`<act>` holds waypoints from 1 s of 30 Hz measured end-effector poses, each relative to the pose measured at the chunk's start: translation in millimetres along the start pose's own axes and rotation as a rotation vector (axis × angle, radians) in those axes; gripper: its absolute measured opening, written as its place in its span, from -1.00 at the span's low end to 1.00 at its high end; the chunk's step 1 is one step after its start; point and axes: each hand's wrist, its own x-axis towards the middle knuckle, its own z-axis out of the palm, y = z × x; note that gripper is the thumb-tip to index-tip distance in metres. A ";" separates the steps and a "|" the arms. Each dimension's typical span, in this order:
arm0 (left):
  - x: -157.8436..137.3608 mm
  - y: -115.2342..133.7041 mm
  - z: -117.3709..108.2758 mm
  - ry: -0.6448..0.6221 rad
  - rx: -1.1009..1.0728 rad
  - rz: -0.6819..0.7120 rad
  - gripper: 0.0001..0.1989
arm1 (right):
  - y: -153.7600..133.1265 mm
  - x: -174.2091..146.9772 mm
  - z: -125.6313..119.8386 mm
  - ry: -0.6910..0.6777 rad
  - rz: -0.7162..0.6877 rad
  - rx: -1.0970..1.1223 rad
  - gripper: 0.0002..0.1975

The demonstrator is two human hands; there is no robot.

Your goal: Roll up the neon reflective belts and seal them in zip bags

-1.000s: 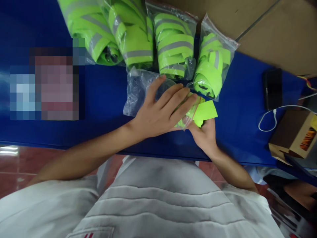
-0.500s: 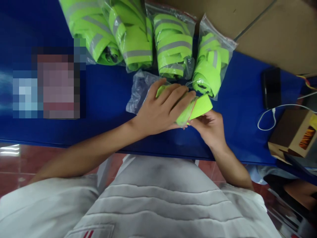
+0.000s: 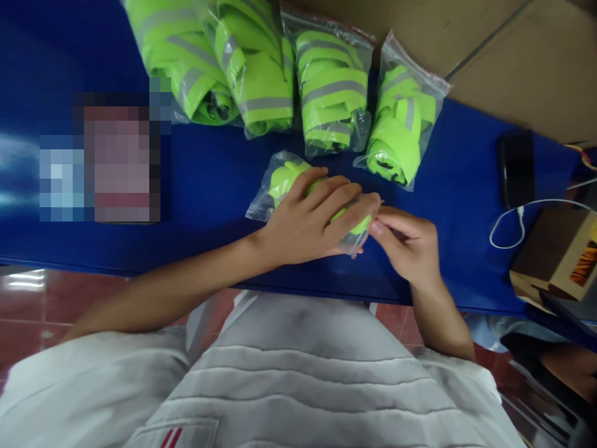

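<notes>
A clear plastic bag with a rolled neon-yellow strap inside lies over the blue table in front of me. My left hand is wrapped over the bag from above, its fingers curled across the roll. At the bag's right end, my right hand pinches the edge between thumb and forefinger. The fingers hide most of the strap and the bag's mouth. Just beyond my hands, several similar bags hold neon straps with grey reflective bands.
Cardboard rises behind the bags at the back right. On the right are a black phone, a white cable and a brown box. A pixelated item lies at left on the blue table.
The strap end that stuck out of the bag's right side is now inside the bag. My right hand has shifted slightly right, to the bag's edge. More of the roll shows at the left end.
</notes>
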 end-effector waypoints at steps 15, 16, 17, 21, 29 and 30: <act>3.1 2.1 -22.1 0.161 -0.252 0.034 -0.69 | 2.9 -5.9 -7.7 -0.025 -0.457 -0.324 -0.63; 5.0 2.5 -31.2 0.174 -0.431 -0.009 -0.70 | 0.6 -8.2 -10.7 0.078 -0.476 -0.311 -0.61; 6.8 3.0 -39.6 0.155 -0.643 -0.051 -0.71 | -1.0 -10.2 -12.7 0.154 -0.491 -0.282 -0.56; 9.6 2.2 -49.9 -0.048 -1.165 -0.094 -0.45 | -1.8 -12.1 -11.7 0.106 -0.463 -0.209 -0.24; 2.5 -8.6 -20.0 0.004 -1.065 -0.356 -0.09 | 6.1 -6.3 -5.7 0.084 -0.219 -0.006 -0.76; 3.1 -8.3 -20.7 0.008 -1.055 -0.365 -0.11 | 7.6 -6.8 -4.9 0.092 -0.179 0.027 -0.75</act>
